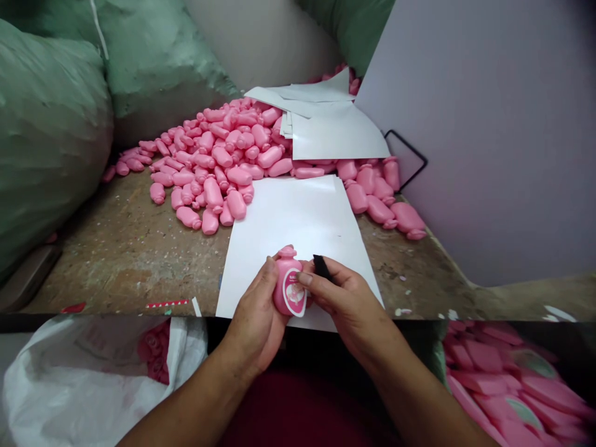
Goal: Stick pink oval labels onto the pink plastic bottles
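My left hand (257, 316) is closed around a small pink bottle (285, 282), held upright over the near edge of a white sheet (298, 217). A white-and-pink oval label (294, 295) lies partly stuck on the bottle's front. My right hand (342, 298) presses the label with its thumb and pinches a small black piece (321, 266) between its fingers. A big heap of the same pink bottles (223, 155) lies further back on the table.
The worn brown table (125, 254) bears more white sheets (326, 118) at the back. Green sacks (51, 124) stand at the left. A white bag (93, 379) sits below left, labelled pink bottles (503, 379) below right. A grey wall (488, 124) rises on the right.
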Motion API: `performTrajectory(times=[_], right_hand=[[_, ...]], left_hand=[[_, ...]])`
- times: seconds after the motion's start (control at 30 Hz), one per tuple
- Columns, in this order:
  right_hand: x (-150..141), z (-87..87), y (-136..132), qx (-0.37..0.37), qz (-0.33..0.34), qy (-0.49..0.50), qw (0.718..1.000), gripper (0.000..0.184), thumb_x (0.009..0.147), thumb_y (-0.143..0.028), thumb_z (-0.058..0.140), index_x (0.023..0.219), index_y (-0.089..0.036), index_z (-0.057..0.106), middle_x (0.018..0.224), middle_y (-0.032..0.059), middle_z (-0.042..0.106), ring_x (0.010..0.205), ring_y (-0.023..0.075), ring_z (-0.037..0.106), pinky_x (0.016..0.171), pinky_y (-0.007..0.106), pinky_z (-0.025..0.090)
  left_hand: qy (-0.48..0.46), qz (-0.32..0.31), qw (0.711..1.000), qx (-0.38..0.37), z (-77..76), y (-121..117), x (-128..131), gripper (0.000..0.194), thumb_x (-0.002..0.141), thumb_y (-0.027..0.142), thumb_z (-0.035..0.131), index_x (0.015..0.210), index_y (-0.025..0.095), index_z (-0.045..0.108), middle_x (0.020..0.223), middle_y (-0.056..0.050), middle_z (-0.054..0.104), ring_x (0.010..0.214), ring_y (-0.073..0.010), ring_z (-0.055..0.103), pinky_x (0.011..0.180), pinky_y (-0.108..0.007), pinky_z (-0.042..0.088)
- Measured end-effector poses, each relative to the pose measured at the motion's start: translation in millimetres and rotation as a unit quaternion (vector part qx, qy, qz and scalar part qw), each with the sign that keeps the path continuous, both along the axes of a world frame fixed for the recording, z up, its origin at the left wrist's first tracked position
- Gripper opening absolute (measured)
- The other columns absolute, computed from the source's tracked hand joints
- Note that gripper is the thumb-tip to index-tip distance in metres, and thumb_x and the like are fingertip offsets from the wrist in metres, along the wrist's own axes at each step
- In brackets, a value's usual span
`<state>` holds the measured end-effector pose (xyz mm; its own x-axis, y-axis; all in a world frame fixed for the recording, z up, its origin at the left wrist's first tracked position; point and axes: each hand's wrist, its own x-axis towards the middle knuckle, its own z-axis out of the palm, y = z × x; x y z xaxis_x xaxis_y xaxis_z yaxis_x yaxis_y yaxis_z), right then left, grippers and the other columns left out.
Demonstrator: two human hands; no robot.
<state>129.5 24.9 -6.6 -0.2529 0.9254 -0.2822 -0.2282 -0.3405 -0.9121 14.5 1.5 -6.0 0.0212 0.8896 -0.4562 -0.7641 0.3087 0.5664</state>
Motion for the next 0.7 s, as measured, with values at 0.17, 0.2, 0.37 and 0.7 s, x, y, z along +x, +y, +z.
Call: performTrajectory(times=[0.17,0.2,0.37,0.7], right_hand=[[-0.5,-0.5,1.0,0.003,-0.006,0.007,1.0,0.028,0.069,-0.042,0.08,0.07,-0.02,0.062,0.066,-0.0051,0.05,0.062,0.0114,0.042,0.064,0.027,0.038],[-0.8,-0.4,1.2,0.006,-0.009,0.006,1.0,0.03,0.068,-0.042,0.081,0.069,-0.02,0.061,0.064,-0.0058,0.048,0.061,0.011,0.04,0.063,0.027,0.038],[-1.8,-2.6,1.1,0.012,-0.012,0.005,1.0,0.031,0.069,-0.044,0.082,0.071,-0.02,0.063,0.065,-0.0063,0.048,0.062,0.0107,0.037,0.065,0.027,0.037],[-2.3,-4.4,0.7,0.011,-0.012,0.016,1.0,0.029,0.071,-0.042,0.08,0.071,-0.02,0.061,0.065,-0.0062,0.049,0.061,0.0111,0.038,0.065,0.027,0.036]], left_hand=[[0.001,0.001,1.0,0.008,-0.9,0.0,0.4,0.033,0.1,0.038,0.048,0.119,0.016,0.065,0.1,-0.009,0.073,0.11,-0.0224,0.067,0.107,-0.042,0.043],[0.0,0.004,1.0,0.009,-0.6,0.2,0.7,0.032,0.1,0.037,0.049,0.118,0.016,0.065,0.101,-0.009,0.073,0.109,-0.0223,0.067,0.107,-0.042,0.043],[0.001,0.026,1.0,0.004,0.2,1.1,1.8,0.029,0.099,0.035,0.051,0.112,0.015,0.067,0.104,-0.009,0.072,0.11,-0.0217,0.066,0.107,-0.039,0.044],[0.005,0.024,1.0,0.002,-2.2,2.5,2.0,0.03,0.099,0.036,0.052,0.113,0.015,0.068,0.106,-0.009,0.073,0.111,-0.0211,0.066,0.109,-0.039,0.044]])
